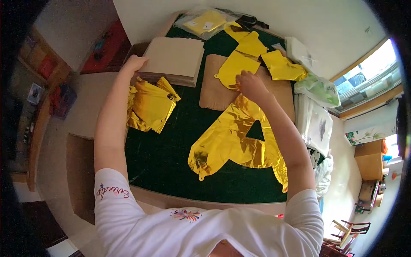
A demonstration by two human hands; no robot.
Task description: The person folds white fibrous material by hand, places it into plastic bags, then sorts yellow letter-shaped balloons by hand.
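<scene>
My left hand [136, 63] is closed at the left edge of a stack of cardboard sheets [173, 55], with the fingertips on the top sheet's edge. A flat, uninflated gold foil balloon shaped like a letter A [231, 141] lies on the dark green table top [158, 165]. My right hand [252, 85] pinches the foil near this balloon's top end, its fingertips partly hidden. Just beyond it, another flat gold foil balloon [233, 68] rests over a brown cardboard piece [210, 92]. Folded gold foil balloons [152, 107] lie below the stack, near my left forearm.
At the back is a clear bag with gold foil [207, 22]. A folded gold foil piece [282, 66] lies at the right. Plastic bags [317, 90] and white packages [314, 122] line the right edge. A wall stands behind the table.
</scene>
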